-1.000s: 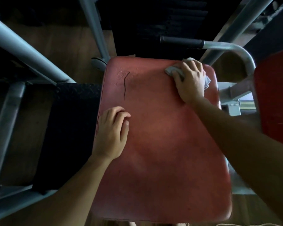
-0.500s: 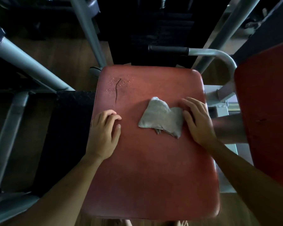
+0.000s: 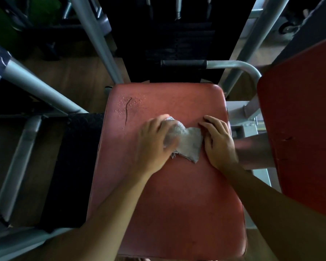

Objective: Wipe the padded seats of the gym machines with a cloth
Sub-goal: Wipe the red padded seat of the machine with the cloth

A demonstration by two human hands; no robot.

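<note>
A red padded seat [image 3: 167, 204] fills the middle of the view, with a dark crack [image 3: 128, 110] and small bumps near its far left corner. A crumpled grey cloth [image 3: 188, 146] lies on the seat's middle. My left hand [image 3: 152, 144] is blurred by motion and covers the cloth's left end; whether its fingers close on the cloth cannot be made out. My right hand [image 3: 217, 142] rests flat on the seat with relaxed fingers touching the cloth's right edge.
A second red pad [image 3: 301, 119] stands close on the right. A grey metal handle with a black grip [image 3: 184, 63] curves behind the seat. Grey frame tubes [image 3: 94, 34] rise at the back and left. A black textured footplate [image 3: 70, 166] lies left of the seat.
My right hand brought the cloth from the seat's far right corner to its middle and let it go. My left hand then moved right from the seat's left side onto the cloth.
</note>
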